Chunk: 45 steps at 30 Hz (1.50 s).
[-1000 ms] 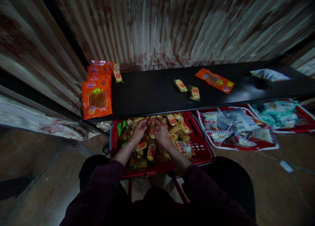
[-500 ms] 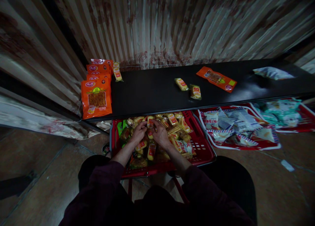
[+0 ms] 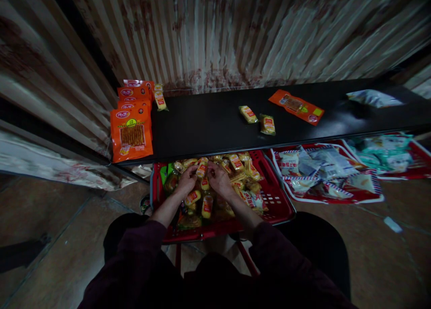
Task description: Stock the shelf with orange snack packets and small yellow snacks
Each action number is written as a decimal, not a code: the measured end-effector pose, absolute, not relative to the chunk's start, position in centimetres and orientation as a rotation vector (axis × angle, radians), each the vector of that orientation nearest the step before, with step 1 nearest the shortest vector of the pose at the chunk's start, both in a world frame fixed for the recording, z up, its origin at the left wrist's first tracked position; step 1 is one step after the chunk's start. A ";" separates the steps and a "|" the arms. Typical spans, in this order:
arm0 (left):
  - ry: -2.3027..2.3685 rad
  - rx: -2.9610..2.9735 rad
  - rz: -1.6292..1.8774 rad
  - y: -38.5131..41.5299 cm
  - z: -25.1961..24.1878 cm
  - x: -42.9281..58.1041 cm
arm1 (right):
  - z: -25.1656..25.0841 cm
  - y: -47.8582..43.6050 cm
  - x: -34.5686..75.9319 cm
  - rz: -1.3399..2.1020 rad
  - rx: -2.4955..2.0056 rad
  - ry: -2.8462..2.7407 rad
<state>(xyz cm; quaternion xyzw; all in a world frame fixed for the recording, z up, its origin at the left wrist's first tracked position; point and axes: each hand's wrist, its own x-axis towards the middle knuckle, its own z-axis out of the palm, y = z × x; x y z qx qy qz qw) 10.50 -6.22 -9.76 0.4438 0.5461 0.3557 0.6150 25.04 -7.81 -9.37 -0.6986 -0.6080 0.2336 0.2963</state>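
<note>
Over a red basket (image 3: 283,210) filled with small wrapped snacks, my two hands meet on a yellow packaged snack cake (image 3: 202,169). My left hand (image 3: 187,180) pinches its left side, and my right hand (image 3: 219,179) is closed at its right side. More wrapped cakes of this kind lie just below, among them one packaged cake (image 3: 207,206) near the basket's front. White-and-red packets (image 3: 252,200) lie at the right of the pile. The fingertips are partly hidden in the dim light.
Behind the basket runs a black shelf (image 3: 202,129). It carries orange snack packs (image 3: 132,134), two wrapped cakes (image 3: 248,114), a flat orange pack (image 3: 296,107) and a silvery packet (image 3: 373,99). Baskets with white packets (image 3: 323,165) and green packets (image 3: 387,154) stand on the right.
The cake between my hands has come up slightly and shows more of its wrapper. My left hand has shifted a little left and down; the shelf items stay put.
</note>
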 end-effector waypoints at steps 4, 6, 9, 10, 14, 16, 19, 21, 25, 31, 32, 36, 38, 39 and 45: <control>1.253 0.986 0.826 -5.9 -9.6 10.0 | -9.0 -7.9 25.0 0.622 -1.889 -1.625; 1.249 0.996 0.856 -5.9 -9.6 9.8 | -9.0 -8.0 24.9 0.607 -1.871 -1.618; 1.247 1.025 0.877 -5.9 -9.7 9.7 | -8.9 -8.1 24.7 0.630 -1.807 -1.643; 1.250 1.028 0.877 -5.9 -9.7 9.7 | -8.8 -8.1 24.7 0.648 -1.790 -1.652; 1.255 0.986 0.881 -5.8 -9.9 9.6 | -8.4 -8.1 24.6 0.683 -1.802 -1.628; 1.251 0.934 0.889 -5.6 -10.0 9.5 | -8.2 -8.1 24.8 0.678 -1.814 -1.616; 1.245 0.806 0.928 -5.4 -9.9 9.4 | -7.9 -8.2 25.0 0.658 -1.788 -1.644; 1.238 0.712 0.960 -5.4 -9.9 9.4 | -7.8 -8.3 25.1 0.629 -1.758 -1.687; 1.230 0.565 1.012 -5.3 -9.7 9.4 | -7.6 -8.7 25.1 0.571 -1.738 -1.791; 1.268 0.523 1.012 -5.1 -9.3 9.3 | -7.2 -9.3 24.9 0.556 -1.738 -1.867; 1.270 0.527 1.012 -5.0 -9.2 9.3 | -7.2 -9.4 24.9 0.560 -1.727 -1.872; 1.271 0.581 1.011 -4.6 -8.6 9.3 | -7.0 -10.0 24.7 0.612 -1.684 -1.885; 1.270 0.602 1.016 -4.5 -8.3 9.4 | -6.9 -10.2 24.6 0.643 -1.676 -1.867; 1.270 0.605 1.019 -4.4 -8.2 9.4 | -6.8 -10.3 24.5 0.661 -1.673 -1.848; 1.212 0.575 1.030 -4.4 -7.4 9.6 | -7.2 -10.7 23.8 0.802 -1.681 -1.662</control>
